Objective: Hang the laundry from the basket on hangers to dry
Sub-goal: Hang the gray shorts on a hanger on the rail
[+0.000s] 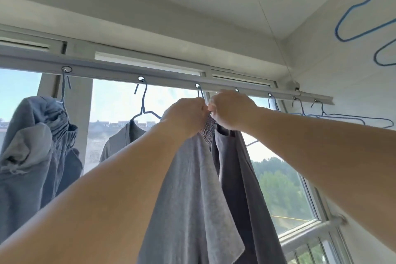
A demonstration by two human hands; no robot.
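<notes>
Up high, both hands close together at the drying rail (171,75): left hand (186,113) & right hand (231,109) each pinch the elastic waistband of grey pants (203,188), hanging under a hanger hook (201,92). Other clothes hang far left.

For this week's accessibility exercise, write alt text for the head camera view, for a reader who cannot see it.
Two raised hands, left hand and right hand, grip the bunched waistband of a grey garment just under a drying rail by a window. Other clothes hang on hangers to the left; empty blue hangers hang to the right.
</notes>
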